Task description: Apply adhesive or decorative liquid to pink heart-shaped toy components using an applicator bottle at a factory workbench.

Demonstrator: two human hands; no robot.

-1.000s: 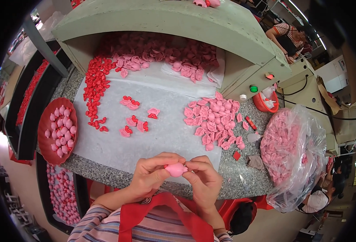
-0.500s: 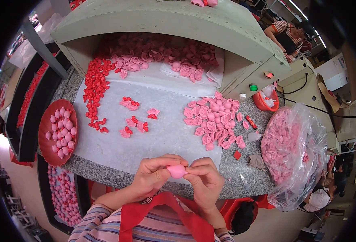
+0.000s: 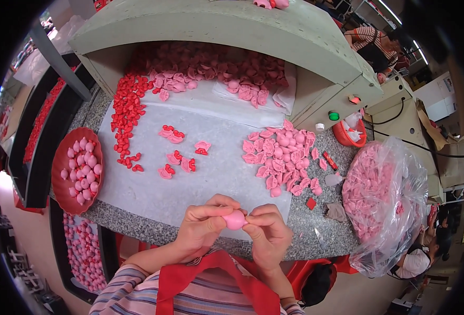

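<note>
Close to my body, over the front edge of the white sheet (image 3: 153, 197), a small round pink plastic piece (image 3: 235, 220) is held between both hands. My left hand (image 3: 202, 224) pinches its left side with thumb and fingertips. From the other side, my right hand (image 3: 267, 232) closes thumb and forefinger at the piece's right end. The fingertips hide both ends. Several pink shell-shaped pieces (image 3: 202, 145) with small red parts attached lie farther off on the sheet. Loose red parts (image 3: 124, 115) form a strip at left, and loose pink shells (image 3: 282, 152) are heaped at right.
A red scalloped bowl (image 3: 62, 198) of pink balls stands left. Beyond the sheet, a metal hood (image 3: 216, 26) covers more pieces. At right are a clear bag (image 3: 400, 210) of pink shells, an orange basket (image 3: 354, 137), a red marker-like stick (image 3: 330, 160) and a blade-like tool (image 3: 319, 236).
The pink piece has shifted slightly right and up in my hands, and more of its rounded side shows. Both hands keep their pinch on it. The things on the sheet stay put.
</note>
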